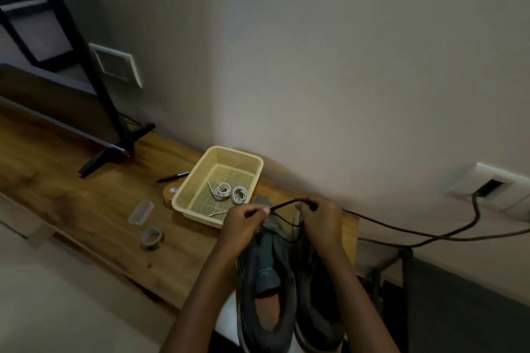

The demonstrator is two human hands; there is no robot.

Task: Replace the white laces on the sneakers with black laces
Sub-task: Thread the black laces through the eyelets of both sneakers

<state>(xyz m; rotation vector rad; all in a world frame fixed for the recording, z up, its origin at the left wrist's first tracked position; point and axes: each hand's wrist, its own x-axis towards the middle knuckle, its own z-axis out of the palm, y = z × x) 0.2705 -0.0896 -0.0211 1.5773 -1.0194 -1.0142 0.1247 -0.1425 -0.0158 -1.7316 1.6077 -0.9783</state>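
Note:
Two dark grey sneakers stand side by side at the near right end of the wooden table, the left sneaker (265, 289) and the right sneaker (317, 295). A black lace (286, 204) stretches between my hands above their toes. My left hand (243, 222) pinches one end of it and my right hand (321, 216) grips the other. Two coiled white laces (229, 192) lie in a yellow mesh basket (198, 180) just beyond the shoes.
A roll of tape (152, 237) and a small clear case (140, 212) lie left of the basket; a black pen (173, 176) lies behind it. A TV stand leg (111, 152) stands at the back left. A dark cable (415, 233) runs to a wall socket (490, 188).

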